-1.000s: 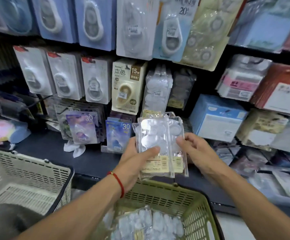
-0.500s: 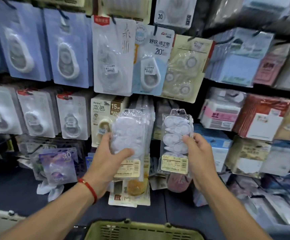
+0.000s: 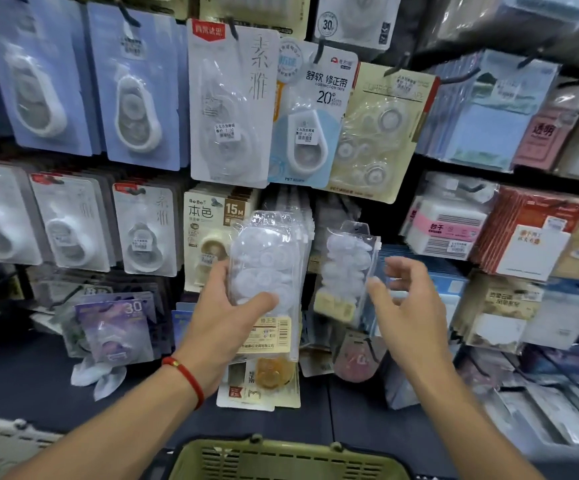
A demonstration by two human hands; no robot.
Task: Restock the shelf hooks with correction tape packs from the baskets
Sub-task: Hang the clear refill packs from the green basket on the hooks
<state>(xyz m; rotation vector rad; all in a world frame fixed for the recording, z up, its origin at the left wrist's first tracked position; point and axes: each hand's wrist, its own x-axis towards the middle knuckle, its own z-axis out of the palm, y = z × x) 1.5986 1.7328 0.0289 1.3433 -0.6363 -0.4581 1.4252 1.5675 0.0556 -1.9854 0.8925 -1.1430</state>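
Sticky-note pads (image 3: 488,109) in pale blue hang on the upper right of the rack, with a pink pack (image 3: 542,140) just beside them. Below, a white block with a pink label (image 3: 445,230) sits next to a row of red-backed cards (image 3: 530,233). Tan packets (image 3: 502,303) hang lower, near the right edge. Further down at the right, flat clear sleeves (image 3: 558,414) lie on the dark ledge (image 3: 21,382) (their contents are too blurred to tell). A red cord (image 3: 185,377) circles a wrist.
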